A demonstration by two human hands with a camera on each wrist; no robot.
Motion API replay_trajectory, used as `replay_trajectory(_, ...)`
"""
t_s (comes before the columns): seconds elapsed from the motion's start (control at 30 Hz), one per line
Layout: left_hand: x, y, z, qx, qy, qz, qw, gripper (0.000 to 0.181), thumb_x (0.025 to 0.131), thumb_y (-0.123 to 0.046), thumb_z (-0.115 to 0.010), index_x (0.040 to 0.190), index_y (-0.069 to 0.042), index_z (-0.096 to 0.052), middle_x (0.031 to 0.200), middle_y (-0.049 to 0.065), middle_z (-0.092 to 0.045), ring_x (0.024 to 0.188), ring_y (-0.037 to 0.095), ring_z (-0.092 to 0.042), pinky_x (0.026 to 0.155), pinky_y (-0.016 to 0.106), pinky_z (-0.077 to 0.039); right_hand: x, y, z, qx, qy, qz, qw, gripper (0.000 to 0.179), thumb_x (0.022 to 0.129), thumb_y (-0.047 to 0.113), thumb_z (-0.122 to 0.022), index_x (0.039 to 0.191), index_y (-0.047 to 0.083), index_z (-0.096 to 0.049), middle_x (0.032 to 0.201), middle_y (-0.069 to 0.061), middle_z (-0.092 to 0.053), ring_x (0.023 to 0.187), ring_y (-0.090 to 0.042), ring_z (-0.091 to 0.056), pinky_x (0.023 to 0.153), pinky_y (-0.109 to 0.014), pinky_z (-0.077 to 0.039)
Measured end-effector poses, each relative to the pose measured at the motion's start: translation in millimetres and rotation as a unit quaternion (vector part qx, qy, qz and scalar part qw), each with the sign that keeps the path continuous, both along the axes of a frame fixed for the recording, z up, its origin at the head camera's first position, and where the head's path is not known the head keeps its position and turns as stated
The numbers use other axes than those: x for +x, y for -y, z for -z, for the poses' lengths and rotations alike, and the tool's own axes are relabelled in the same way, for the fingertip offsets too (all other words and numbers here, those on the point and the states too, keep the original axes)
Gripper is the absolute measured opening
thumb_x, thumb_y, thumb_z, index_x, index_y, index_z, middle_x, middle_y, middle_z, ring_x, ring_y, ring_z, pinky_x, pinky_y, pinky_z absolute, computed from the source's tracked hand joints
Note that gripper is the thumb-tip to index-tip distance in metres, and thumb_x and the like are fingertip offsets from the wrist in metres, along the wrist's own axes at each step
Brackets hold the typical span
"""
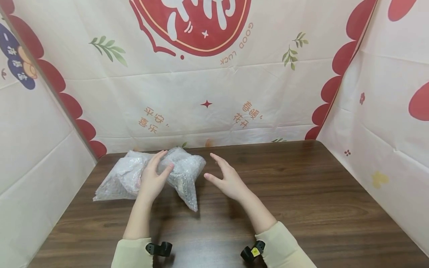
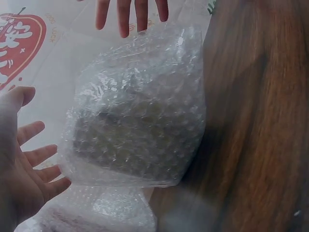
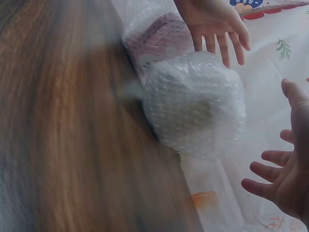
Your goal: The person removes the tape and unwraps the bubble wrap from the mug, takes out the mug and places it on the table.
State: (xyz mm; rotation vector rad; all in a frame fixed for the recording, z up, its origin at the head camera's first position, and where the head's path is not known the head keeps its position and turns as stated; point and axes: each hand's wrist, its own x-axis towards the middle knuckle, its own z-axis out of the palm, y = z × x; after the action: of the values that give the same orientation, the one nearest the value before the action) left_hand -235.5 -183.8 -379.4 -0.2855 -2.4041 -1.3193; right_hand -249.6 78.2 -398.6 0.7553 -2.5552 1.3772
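Two bundles in clear bubble wrap lie at the back left of the table. The right-hand bubble-wrapped bundle (image 1: pixel 184 169) has a pointed corner of wrap toward the front; something dark olive shows blurred through its wrap in the left wrist view. Beside it is the left-hand bubble-wrapped bundle (image 1: pixel 124 176), with something pinkish inside in the right wrist view. My left hand (image 1: pixel 155 178) is between the two bundles, fingers spread, at the left side of the right-hand one. Off that bundle's right side, my right hand (image 1: pixel 228 180) has its fingers spread and holds nothing.
The brown wooden table (image 1: pixel 301 197) reaches back to a printed white cloth wall (image 1: pixel 201 85). Similar cloth walls stand along the left and right sides. A small black camera (image 1: pixel 159 249) is worn on the left wrist, another black camera (image 1: pixel 253 251) on the right.
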Motion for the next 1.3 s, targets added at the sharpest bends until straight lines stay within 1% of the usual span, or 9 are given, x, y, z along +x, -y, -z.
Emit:
replay_trajectory(0.13,-2.4,-1.6,5.2,0.006,-0.006,0.003,1.0000,0.055,0.094,-0.032,-0.062,0.142,-0.010,-0.045,0.149,0.010,-0.035,0.137,0.032,-0.029,0.108,0.056,-0.023,-0.6,8,5.5,-0.019,0.013,-0.003,0.9997,0.072,0.090,0.047,-0.062,0.150,0.025,-0.029,0.150,-0.003,-0.034,0.132,-0.029,-0.038,0.100,-0.059,-0.035)
replay_trajectory(0.33,-5.6,-4.0,14.3,0.013,-0.009,0.004,0.9999,0.059,0.094,-0.030,-0.062,0.144,-0.007,-0.041,0.150,0.012,-0.033,0.138,0.033,-0.027,0.109,0.056,-0.022,-1.9,22,13.0,-0.048,0.037,-0.015,0.9981,0.076,0.089,0.043,-0.065,0.152,0.025,-0.026,0.152,-0.007,-0.031,0.135,-0.030,-0.033,0.102,-0.052,-0.036)
replay_trajectory(0.4,-6.2,-5.0,16.9,0.017,-0.012,0.002,0.9998,0.059,0.094,-0.030,-0.062,0.144,-0.008,-0.040,0.150,0.013,-0.033,0.138,0.033,-0.027,0.109,0.056,-0.022,-2.2,25,16.2,-0.059,0.040,-0.018,0.9973,0.078,0.089,0.040,-0.067,0.152,0.024,-0.025,0.152,-0.007,-0.029,0.136,-0.028,-0.031,0.102,-0.051,-0.037)
replay_trajectory(0.6,-10.5,-5.8,25.3,0.027,-0.016,-0.004,0.9995,0.061,0.094,-0.029,-0.061,0.146,-0.009,-0.037,0.150,0.014,-0.032,0.138,0.033,-0.026,0.110,0.055,-0.020,-3.7,33,26.7,-0.084,0.044,-0.012,0.9955,0.087,0.085,0.034,-0.073,0.153,0.021,-0.020,0.154,-0.004,-0.025,0.136,-0.031,-0.031,0.102,-0.051,-0.037)
replay_trajectory(0.77,-11.9,-4.9,30.9,0.047,0.007,-0.003,0.9988,0.070,0.095,-0.033,-0.060,0.151,-0.012,-0.025,0.154,0.012,-0.024,0.141,0.031,-0.020,0.111,0.055,-0.018,-5.1,40,32.5,-0.093,0.054,-0.013,0.9941,0.097,0.083,0.034,-0.075,0.155,0.018,-0.012,0.155,-0.008,-0.021,0.133,-0.037,-0.034,0.098,-0.053,-0.040)
replay_trajectory(0.83,-12.3,-4.6,32.8,0.059,0.011,-0.005,0.9982,0.073,0.095,-0.033,-0.060,0.152,-0.012,-0.021,0.154,0.012,-0.024,0.141,0.031,-0.019,0.111,0.055,-0.016,-5.4,43,34.0,-0.090,0.055,-0.015,0.9943,0.100,0.082,0.035,-0.076,0.155,0.018,-0.009,0.156,-0.009,-0.019,0.132,-0.038,-0.034,0.097,-0.052,-0.042)
replay_trajectory(1.03,-14.0,-4.8,39.1,0.081,0.019,-0.006,0.9966,0.074,0.095,-0.033,-0.060,0.152,-0.009,-0.020,0.153,0.013,-0.027,0.141,0.030,-0.019,0.112,0.053,-0.013,-5.7,47,37.7,-0.090,0.067,-0.018,0.9935,0.103,0.081,0.036,-0.077,0.155,0.024,-0.005,0.158,-0.006,-0.013,0.133,-0.038,-0.033,0.095,-0.050,-0.043)
replay_trajectory(1.17,-13.6,-4.7,41.6,0.094,0.030,-0.010,0.9950,0.074,0.095,-0.034,-0.059,0.152,-0.011,-0.019,0.155,0.012,-0.024,0.141,0.031,-0.017,0.112,0.054,-0.012,-6.2,48,39.1,-0.099,0.075,-0.019,0.9921,0.103,0.082,0.035,-0.077,0.155,0.024,-0.005,0.158,-0.005,-0.010,0.132,-0.039,-0.034,0.096,-0.050,-0.043)
replay_trajectory(1.3,-12.5,-4.3,43.5,0.111,0.042,-0.016,0.9929,0.075,0.095,-0.035,-0.059,0.153,-0.013,-0.017,0.156,0.012,-0.018,0.142,0.032,-0.013,0.112,0.055,-0.011,-7.4,48,41.1,-0.115,0.092,-0.026,0.9887,0.101,0.083,0.033,-0.076,0.155,0.023,-0.005,0.158,-0.009,-0.010,0.131,-0.041,-0.035,0.097,-0.049,-0.043)
